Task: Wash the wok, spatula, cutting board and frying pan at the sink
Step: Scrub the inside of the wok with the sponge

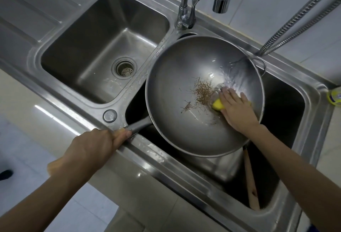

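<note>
Left hand (96,145) clamped round grey round metal wok's (177,84) handle; right hand (237,109) flat, pressing yellow sponge (217,104) inside, brown residue (202,91) just beside fingers.

Left hand (96,144) grips the wok (184,88) handle over the sink (311,113); right hand (237,109) presses what looks like a yellow sponge (217,104) inside.

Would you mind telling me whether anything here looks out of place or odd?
Nothing looks damaged. The wok holds loose brown residue beside the yellow sponge under the right hand, and water is splashing against the wok's far wall.
</note>
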Motion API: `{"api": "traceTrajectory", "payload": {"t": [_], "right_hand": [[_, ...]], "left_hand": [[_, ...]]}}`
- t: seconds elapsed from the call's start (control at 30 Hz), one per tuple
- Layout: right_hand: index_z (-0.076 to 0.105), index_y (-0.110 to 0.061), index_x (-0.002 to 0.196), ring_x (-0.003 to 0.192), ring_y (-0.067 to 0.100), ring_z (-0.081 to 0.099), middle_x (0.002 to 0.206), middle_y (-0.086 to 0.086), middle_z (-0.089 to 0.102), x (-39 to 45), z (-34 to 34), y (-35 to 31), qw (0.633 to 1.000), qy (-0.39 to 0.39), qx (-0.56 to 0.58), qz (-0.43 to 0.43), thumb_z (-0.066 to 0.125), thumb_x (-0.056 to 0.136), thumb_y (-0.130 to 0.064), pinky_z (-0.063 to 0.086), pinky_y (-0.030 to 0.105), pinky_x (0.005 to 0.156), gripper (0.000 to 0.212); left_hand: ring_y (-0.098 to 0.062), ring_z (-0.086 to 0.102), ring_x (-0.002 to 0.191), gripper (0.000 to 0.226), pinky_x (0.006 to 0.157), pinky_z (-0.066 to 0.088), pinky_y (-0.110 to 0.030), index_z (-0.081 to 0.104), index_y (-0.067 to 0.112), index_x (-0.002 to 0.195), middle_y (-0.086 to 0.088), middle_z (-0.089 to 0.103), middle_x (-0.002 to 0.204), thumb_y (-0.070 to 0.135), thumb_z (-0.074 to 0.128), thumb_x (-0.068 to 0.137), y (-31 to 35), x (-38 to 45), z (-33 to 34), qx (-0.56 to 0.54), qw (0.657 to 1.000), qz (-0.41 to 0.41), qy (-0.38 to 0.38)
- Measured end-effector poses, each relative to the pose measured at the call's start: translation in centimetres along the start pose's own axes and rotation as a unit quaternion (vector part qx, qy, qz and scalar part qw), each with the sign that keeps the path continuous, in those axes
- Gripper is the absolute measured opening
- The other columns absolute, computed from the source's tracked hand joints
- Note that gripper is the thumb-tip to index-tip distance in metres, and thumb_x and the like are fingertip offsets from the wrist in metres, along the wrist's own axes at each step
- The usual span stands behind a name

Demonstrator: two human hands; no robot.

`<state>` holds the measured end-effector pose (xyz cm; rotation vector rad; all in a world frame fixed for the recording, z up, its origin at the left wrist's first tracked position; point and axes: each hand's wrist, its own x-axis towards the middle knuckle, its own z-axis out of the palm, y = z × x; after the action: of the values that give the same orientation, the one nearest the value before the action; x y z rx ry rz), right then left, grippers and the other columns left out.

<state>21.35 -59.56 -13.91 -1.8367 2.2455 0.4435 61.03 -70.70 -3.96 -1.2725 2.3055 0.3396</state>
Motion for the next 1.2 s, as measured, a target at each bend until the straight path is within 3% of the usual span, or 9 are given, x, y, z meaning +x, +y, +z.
{"api": "traceTrajectory", "payload": {"t": [0.13, 0.33, 0.43, 0.63, 0.73, 0.83, 0.97, 1.1, 1.2], "right_hand": [[0.007, -0.01, 0.152, 0.148, 0.026, -0.001, 0.161, 0.006, -0.001, 2.9, 0.1, -5.8, 0.996, -0.002, 0.088, 0.01, 0.029, 0.101, -0.034, 0.005, 0.046, 0.12, 0.061], [-0.003, -0.017, 0.151, 0.146, 0.018, -0.011, 0.159, -0.001, -0.01, 0.7, -0.3, -14.3, 0.962, 0.001, 0.267, -0.054, 0.023, 0.102, -0.04, -0.003, 0.038, 0.12, 0.059], [0.004, -0.017, 0.153, 0.147, 0.02, -0.002, 0.16, -0.001, -0.003, -0.6, 0.6, -13.7, 0.974, 0.023, 0.22, -0.057, 0.019, 0.1, -0.043, 0.0, 0.039, 0.119, 0.061], [0.032, -0.003, 0.146, 0.141, 0.036, 0.027, 0.155, 0.015, 0.026, 1.3, 2.3, -3.2, 0.996, 0.039, 0.054, 0.063, 0.053, 0.093, -0.03, 0.022, 0.052, 0.113, 0.063], [0.025, -0.002, 0.148, 0.145, 0.034, 0.016, 0.157, 0.017, 0.02, 3.4, 1.4, -0.4, 0.993, 0.058, 0.027, 0.095, 0.051, 0.094, -0.025, 0.011, 0.053, 0.116, 0.064], [0.018, -0.004, 0.15, 0.147, 0.031, 0.003, 0.159, 0.015, 0.008, 5.4, 0.5, -2.4, 0.99, 0.067, 0.043, 0.117, 0.041, 0.098, -0.027, 0.004, 0.054, 0.117, 0.061], [0.013, -0.003, 0.151, 0.147, 0.032, 0.008, 0.159, 0.015, 0.006, 6.5, 0.1, -8.4, 0.98, 0.075, 0.121, 0.141, 0.044, 0.095, -0.035, 0.01, 0.05, 0.118, 0.071], [0.014, -0.002, 0.15, 0.147, 0.031, 0.007, 0.159, 0.015, 0.007, 5.4, 0.8, -12.2, 0.983, 0.094, 0.145, 0.056, 0.025, 0.096, -0.044, 0.01, 0.049, 0.118, 0.07], [0.02, -0.006, 0.15, 0.147, 0.028, 0.01, 0.159, 0.012, 0.012, 4.2, 1.6, -9.9, 0.993, 0.1, 0.06, -0.033, 0.019, 0.094, -0.046, 0.014, 0.049, 0.118, 0.069]], "left_hand": [[-0.014, 0.061, 0.07, 0.083, 0.061, 0.041, -0.026, 0.065, 0.031, 0.096, 0.006, 0.059, 0.072, 0.079, 0.0, 0.074, -0.3, 0.3, 0.6, -0.018, 0.999, -0.024, 0.015], [-0.012, 0.061, 0.07, 0.076, 0.062, 0.044, -0.025, 0.064, 0.032, 0.097, 0.007, 0.058, 0.071, 0.076, 0.005, 0.08, -0.5, 0.3, 0.8, -0.016, 0.999, -0.013, 0.029], [-0.011, 0.061, 0.068, 0.08, 0.063, 0.046, -0.026, 0.064, 0.033, 0.093, 0.008, 0.058, 0.07, 0.078, 0.001, 0.076, -0.7, 0.4, 1.0, -0.029, 0.999, -0.016, 0.036], [-0.011, 0.062, 0.07, 0.068, 0.069, 0.052, -0.028, 0.061, 0.035, 0.096, 0.007, 0.059, 0.072, 0.075, 0.007, 0.083, -0.6, 0.4, 1.0, -0.04, 0.999, -0.009, 0.028], [-0.012, 0.064, 0.076, 0.071, 0.066, 0.046, -0.026, 0.063, 0.037, 0.099, 0.008, 0.061, 0.075, 0.078, 0.008, 0.082, -0.8, 0.5, 1.5, -0.039, 0.998, -0.026, 0.036], [-0.012, 0.064, 0.075, 0.078, 0.067, 0.048, -0.026, 0.065, 0.034, 0.095, 0.008, 0.062, 0.075, 0.081, 0.004, 0.077, -0.9, 0.7, 1.8, -0.031, 0.998, -0.03, 0.043], [-0.011, 0.063, 0.073, 0.083, 0.065, 0.046, -0.025, 0.065, 0.034, 0.093, 0.008, 0.063, 0.075, 0.082, 0.0, 0.073, -1.0, 0.8, 1.9, -0.054, 0.997, -0.029, 0.041], [-0.011, 0.064, 0.075, 0.08, 0.065, 0.045, -0.024, 0.063, 0.035, 0.097, 0.008, 0.062, 0.076, 0.08, 0.001, 0.075, -0.9, 0.8, 1.7, -0.054, 0.998, -0.024, 0.034], [-0.01, 0.064, 0.077, 0.072, 0.066, 0.046, -0.023, 0.062, 0.038, 0.103, 0.008, 0.064, 0.08, 0.077, 0.006, 0.081, -1.0, 0.8, 1.5, -0.039, 0.999, -0.019, 0.026]]}}
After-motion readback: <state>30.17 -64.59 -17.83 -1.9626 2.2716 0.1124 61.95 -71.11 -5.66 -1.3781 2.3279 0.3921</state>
